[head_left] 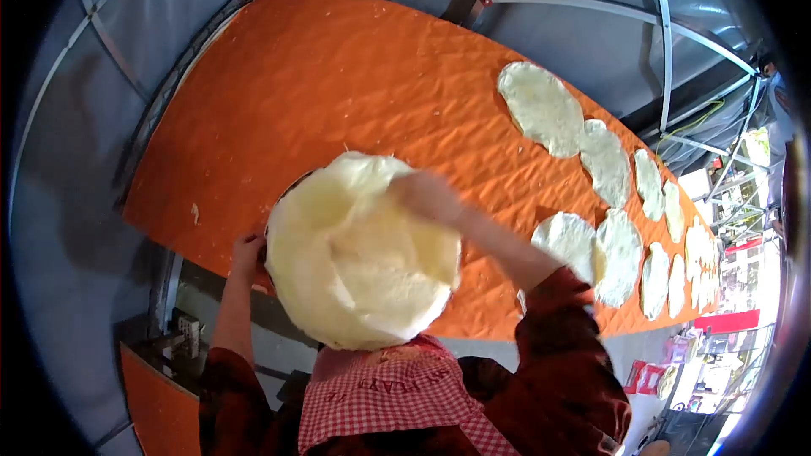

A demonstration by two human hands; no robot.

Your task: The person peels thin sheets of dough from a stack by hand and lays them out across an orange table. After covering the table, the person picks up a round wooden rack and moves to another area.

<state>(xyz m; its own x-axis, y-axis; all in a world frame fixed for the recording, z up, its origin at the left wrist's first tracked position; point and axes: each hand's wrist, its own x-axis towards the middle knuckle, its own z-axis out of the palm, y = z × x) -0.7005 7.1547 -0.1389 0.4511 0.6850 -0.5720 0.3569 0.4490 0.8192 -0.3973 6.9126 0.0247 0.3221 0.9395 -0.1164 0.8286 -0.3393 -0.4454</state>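
Observation:
A large round sheet of pale dough (363,262) is in front of my chest, draped over a round thing whose dark rim shows a little at its upper left. Folds and creases run across the middle of the sheet. At the left edge, my left hand (246,258) is closed around the side of this round thing; its fingertips are partly hidden. Over the upper right part of the dough is my right hand (427,197), smeared by motion, so its fingers cannot be made out.
Several flat dough rounds (541,110) lie on the orange-covered table (338,76), in rows toward the right end. Grey tent walls (76,160) and metal poles (574,2) stand behind and to the left. A lower orange surface (152,401) is at the bottom left.

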